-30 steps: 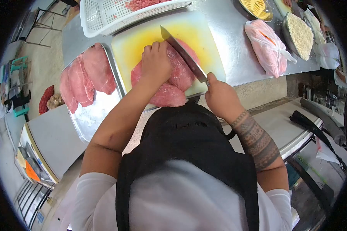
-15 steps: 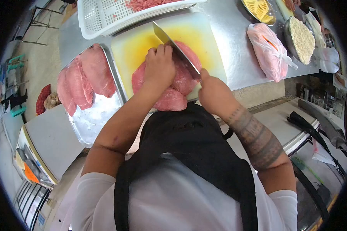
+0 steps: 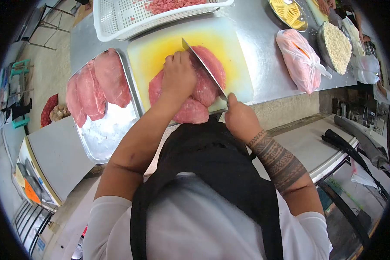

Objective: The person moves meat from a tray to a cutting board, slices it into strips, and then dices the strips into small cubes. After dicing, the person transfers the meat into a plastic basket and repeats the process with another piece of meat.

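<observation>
A large piece of raw meat [image 3: 193, 112] lies on the yellow-stained white cutting board [image 3: 238, 69]. My left hand [image 3: 180, 73] presses on top of it with curled fingers, close beside the blade. In my right hand [image 3: 240, 119], closed round the handle, is a broad kitchen knife [image 3: 209, 73]. The blade runs slantwise across the meat, its tip pointing away from me; how deep the edge sits is hidden. Left of the board, several raw meat slabs [image 3: 110, 78] lie in the upper part of a metal tray [image 3: 112, 134].
A white perforated basket [image 3: 117, 26] with small meat pieces stands behind the board. On the metal table's right are a tied plastic bag [image 3: 297, 58], a bowl of pale crumbs [image 3: 337, 47] and a dish of yellow pieces [image 3: 288, 13]. Another person's hand [image 3: 324, 6] shows at top right.
My right hand has drawn the knife back toward me across the meat, so its tip sits nearer. My left hand stays on the meat. The view has shifted slightly.
</observation>
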{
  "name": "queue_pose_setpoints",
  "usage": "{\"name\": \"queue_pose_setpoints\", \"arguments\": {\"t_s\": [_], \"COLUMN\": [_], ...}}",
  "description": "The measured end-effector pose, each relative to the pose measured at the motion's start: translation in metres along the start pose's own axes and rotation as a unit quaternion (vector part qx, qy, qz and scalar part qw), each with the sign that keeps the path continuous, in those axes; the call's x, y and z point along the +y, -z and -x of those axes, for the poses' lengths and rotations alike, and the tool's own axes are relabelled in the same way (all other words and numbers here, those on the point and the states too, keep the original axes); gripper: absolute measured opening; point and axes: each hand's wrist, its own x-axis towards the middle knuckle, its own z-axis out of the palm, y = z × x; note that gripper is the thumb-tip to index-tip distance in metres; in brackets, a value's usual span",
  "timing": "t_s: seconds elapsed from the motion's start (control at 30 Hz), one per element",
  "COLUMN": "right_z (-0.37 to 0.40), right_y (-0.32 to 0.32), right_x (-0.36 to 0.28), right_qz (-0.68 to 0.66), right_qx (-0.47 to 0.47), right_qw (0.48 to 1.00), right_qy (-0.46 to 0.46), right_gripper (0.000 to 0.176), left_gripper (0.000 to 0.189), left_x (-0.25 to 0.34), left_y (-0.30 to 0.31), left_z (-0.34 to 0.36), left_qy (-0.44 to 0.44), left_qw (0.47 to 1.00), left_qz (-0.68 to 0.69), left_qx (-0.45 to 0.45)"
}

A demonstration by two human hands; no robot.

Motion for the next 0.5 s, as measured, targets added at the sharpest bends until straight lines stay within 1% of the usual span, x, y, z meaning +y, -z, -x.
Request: {"name": "queue_pose_setpoints", "arguments": {"t_s": [0.03, 0.07, 0.13, 0.23, 0.3, 0.43, 0.5], "right_z": [-0.015, -0.014, -0.015, 0.015, 0.030, 0.020, 0.000], "right_y": [0.000, 0.003, 0.027, 0.058, 0.076, 0.078, 0.063], "right_x": [-0.002, -0.005, -0.015, -0.026, -0.029, -0.027, -0.028], "right_qz": [-0.004, -0.001, 0.008, 0.028, 0.025, 0.019, 0.018], "right_qx": [0.016, 0.019, 0.032, 0.008, -0.018, -0.042, -0.021], "right_qw": [1.000, 1.000, 0.999, 1.000, 0.999, 0.999, 0.999], "right_qy": [0.018, 0.022, 0.032, 0.009, 0.011, 0.026, 0.035], "right_gripper": [0.027, 0.026, 0.026, 0.022, 0.021, 0.023, 0.025], "left_gripper": [0.030, 0.030, 0.031, 0.031, 0.032, 0.034, 0.039], "left_x": [0.000, 0.001, 0.002, 0.001, 0.000, -0.002, 0.001], "left_y": [0.001, 0.004, 0.006, 0.007, 0.007, 0.006, 0.010], "left_z": [-0.004, -0.001, -0.004, 0.000, -0.001, -0.002, -0.002], "left_qy": [0.004, 0.007, 0.005, -0.001, -0.007, -0.009, 0.002], "left_qw": [1.000, 1.000, 1.000, 1.000, 0.999, 0.999, 0.999], "left_qz": [0.001, 0.006, 0.012, 0.007, -0.003, -0.001, 0.011], "left_qx": [0.002, -0.003, -0.010, -0.029, -0.036, -0.036, -0.049]}}
